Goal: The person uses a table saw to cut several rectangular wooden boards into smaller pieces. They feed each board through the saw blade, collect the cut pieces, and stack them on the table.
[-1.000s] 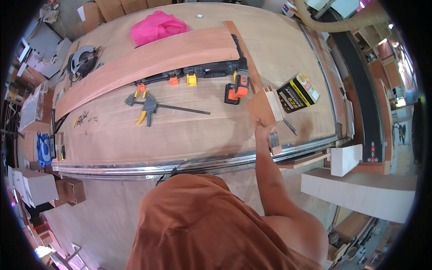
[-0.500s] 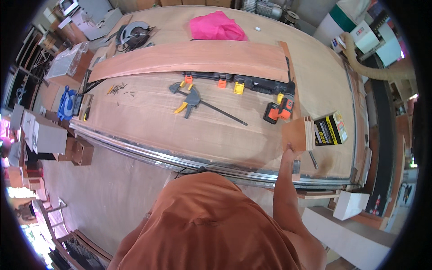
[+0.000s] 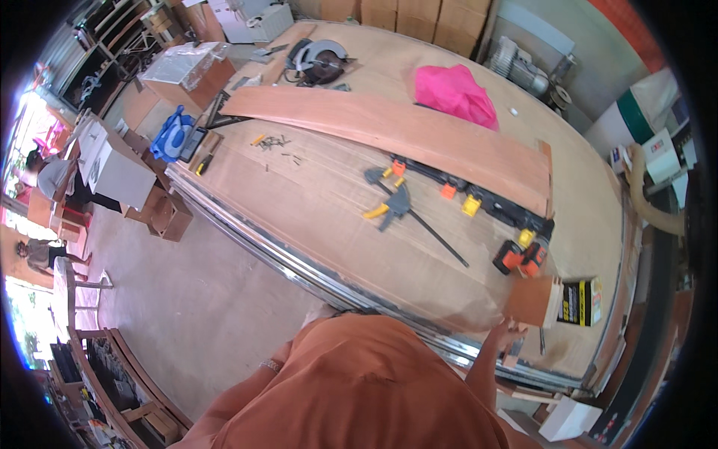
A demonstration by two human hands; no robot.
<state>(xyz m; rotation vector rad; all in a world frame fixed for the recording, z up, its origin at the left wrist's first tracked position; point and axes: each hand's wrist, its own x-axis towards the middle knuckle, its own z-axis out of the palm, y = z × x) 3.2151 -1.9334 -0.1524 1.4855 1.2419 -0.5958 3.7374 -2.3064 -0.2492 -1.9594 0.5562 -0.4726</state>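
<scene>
At the near right of the worktable, my right hand (image 3: 508, 331) is at the near edge of a short stack of brown wood pieces (image 3: 532, 301); its fingers look closed on that edge. A black and yellow tin (image 3: 577, 302) stands right beside the stack. A thin dark tool (image 3: 542, 341) lies just below them. My left hand (image 3: 320, 313) shows only in part beside my orange shirt, low by the table's front edge, and its fingers are blurred. Farther in lie an orange and black cordless drill (image 3: 523, 257) and a grey and yellow bar clamp (image 3: 396, 206).
A long curved wood panel (image 3: 389, 135) rests over a black clamp-like bar (image 3: 490, 203) on the table. Behind are a pink cloth bag (image 3: 456, 93) and a circular saw (image 3: 318, 61). Loose screws (image 3: 275, 142) lie at left. Two people are at far left, near a white box (image 3: 112, 165).
The view has swung to the left, so the table appears tilted and shifted right. My left hand has come partly into sight. My right hand stays at the wood stack.
</scene>
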